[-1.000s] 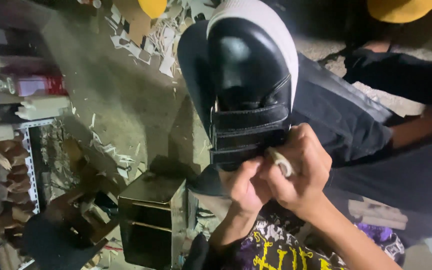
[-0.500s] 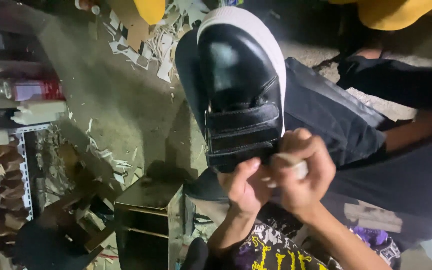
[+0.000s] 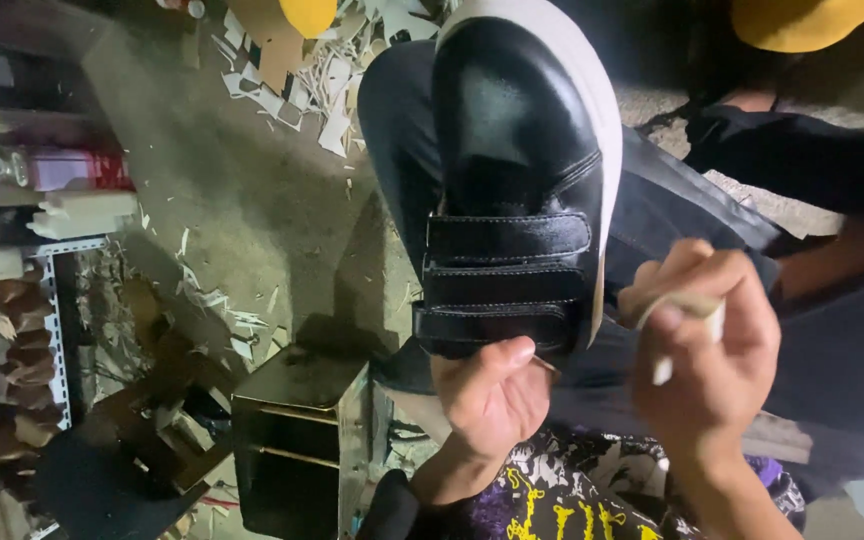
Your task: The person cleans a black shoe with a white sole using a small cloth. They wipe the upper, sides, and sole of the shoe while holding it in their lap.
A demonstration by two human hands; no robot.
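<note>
**A:** Where does the work sit right now?

**B:** Everything hangs around the black shoe (image 3: pixel 517 190) with the white sole rim, toe pointing away from the wearer of the camera, resting on a dark trouser leg (image 3: pixel 692 210). The left hand (image 3: pixel 492 395) is at the heel end of the shoe, just below the lower of its two straps, fingers curled tight around something at the opening; I cannot tell exactly what it pinches. The right hand (image 3: pixel 707 355) is beside the shoe's heel end, on the sole side, fingers clenched on a small pale tool (image 3: pixel 687 325), perhaps a brush or stick; its tip is too blurred to name.

**A:** So how should this step be handled well?

**B:** I judge it as finishing work along the edge where the upper meets the sole. Keep the left hand firm so the shoe does not roll on the leg, and bring the tool to the seam in short, light strokes, so nothing smears onto the glossy black upper.

**A:** Anything near the shoe to mind?

**B:** Pale scraps (image 3: pixel 322 80) litter the floor beyond the shoe's toe, and a dark metal box (image 3: pixel 297 430) stands to the left of its heel. Neither touches it.
</note>
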